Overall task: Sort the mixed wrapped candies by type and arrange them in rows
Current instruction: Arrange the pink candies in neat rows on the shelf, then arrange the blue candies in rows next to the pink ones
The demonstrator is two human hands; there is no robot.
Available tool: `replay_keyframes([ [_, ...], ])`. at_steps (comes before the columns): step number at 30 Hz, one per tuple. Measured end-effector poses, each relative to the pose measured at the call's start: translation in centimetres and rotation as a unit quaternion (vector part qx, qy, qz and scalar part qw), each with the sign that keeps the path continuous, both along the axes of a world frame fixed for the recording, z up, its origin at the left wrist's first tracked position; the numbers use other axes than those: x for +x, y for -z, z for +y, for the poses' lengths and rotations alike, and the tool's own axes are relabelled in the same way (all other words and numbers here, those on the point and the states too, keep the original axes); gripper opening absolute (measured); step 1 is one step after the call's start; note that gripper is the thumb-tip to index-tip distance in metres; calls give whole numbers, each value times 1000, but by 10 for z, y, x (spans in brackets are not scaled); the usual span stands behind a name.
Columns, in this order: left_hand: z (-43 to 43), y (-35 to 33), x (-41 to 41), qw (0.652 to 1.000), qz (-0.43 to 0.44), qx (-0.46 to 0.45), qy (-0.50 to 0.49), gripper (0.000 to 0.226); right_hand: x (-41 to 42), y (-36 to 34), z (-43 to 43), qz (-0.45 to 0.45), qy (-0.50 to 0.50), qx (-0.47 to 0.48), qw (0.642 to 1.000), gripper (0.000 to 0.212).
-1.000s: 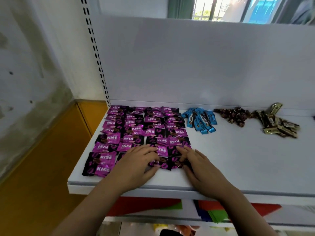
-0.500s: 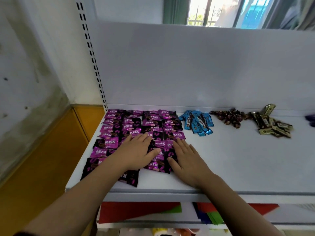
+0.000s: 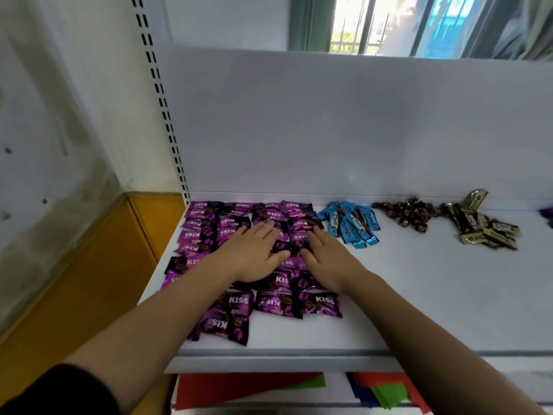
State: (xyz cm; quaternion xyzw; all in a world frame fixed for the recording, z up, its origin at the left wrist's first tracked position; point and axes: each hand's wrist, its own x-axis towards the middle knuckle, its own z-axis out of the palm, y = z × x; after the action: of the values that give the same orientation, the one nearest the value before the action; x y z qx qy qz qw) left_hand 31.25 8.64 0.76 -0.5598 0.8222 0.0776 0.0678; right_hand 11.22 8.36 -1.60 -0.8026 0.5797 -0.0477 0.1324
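On the white shelf [image 3: 434, 295], hard against its left end: purple KISS block [image 3: 206, 236], foil sachets laid in rows, glossy, flat, crimped at the short ends, slippery by the look of them. Atop the middle of that block: left hand [image 3: 254, 256] and right hand [image 3: 326, 259], palm-down, side by side, fingers straight and aimed toward the back panel [image 3: 329, 130]. Pressing on wrappers only; clasping nothing, no pinch visible. Left hand over the block's centre, right hand over its right column, thumbs close, a narrow strip of sachets showing between.

Just right of the block, level with its back rows: blue Choco sticks [image 3: 348, 224], slim, shiny, heaped, long axes slanting roughly front to back, not in rows. Farther right of the block: brown twist-wrapped sweets [image 3: 407, 212], small, knobbly, piled. Farthest right of the block: gold-and-dark bars [image 3: 484, 232], stiff foil, heaped, one propped up at the back.

At the block's near edge: stray KISS sachets [image 3: 227, 322], skewed, overlapping, out of line with the rows.

Judged: block under flattening and squaring, other three types unsorted into rows. Strays toward the wrists, behind the fingertips, nearer the left hand; calls for drawing that hand back. Blue heap nearer the right hand, just right of its fingertips. Risk: slick foil sliding under flat pressure, neighbouring rows shifting along.
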Motion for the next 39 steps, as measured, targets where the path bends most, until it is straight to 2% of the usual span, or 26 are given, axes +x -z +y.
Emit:
replay_keyframes([
  [4,-8,4,2,999,-17,20,23,75,6,2,2,-15,-8,7,1000,62],
  [8,-28,-10,-3,999,5,0,37,75,-21,-19,-21,-94,30,-60,993,51],
  [11,-46,-17,-18,999,6,-5,54,73,-54,-26,-52,-105,81,-108,985,46],
  [13,-59,-21,-35,998,18,-2,63,71,-70,-27,-72,-101,92,-98,986,46],
  [17,-86,-22,-79,996,53,-17,72,56,-81,-22,-111,-40,26,-78,996,46],
  [21,-104,-15,-103,999,-3,-29,33,53,-76,-6,-130,50,-59,-50,996,49],
  [25,-109,-14,-112,999,-26,-28,-11,39,-84,7,-137,5,-68,-60,996,46],
  [27,-112,-13,-117,999,5,-31,-42,35,-91,9,-135,-9,-77,-58,995,48],
  [30,-110,-11,-126,995,62,-32,-76,42,-106,11,-121,-22,-91,-47,994,53],
  [33,-103,-12,-144,992,98,-10,-80,42,-119,11,-101,-31,-99,-46,994,51],
  [39,-85,-18,-175,992,102,58,-48,43,-142,7,-44,-23,-108,-21,994,51],
])
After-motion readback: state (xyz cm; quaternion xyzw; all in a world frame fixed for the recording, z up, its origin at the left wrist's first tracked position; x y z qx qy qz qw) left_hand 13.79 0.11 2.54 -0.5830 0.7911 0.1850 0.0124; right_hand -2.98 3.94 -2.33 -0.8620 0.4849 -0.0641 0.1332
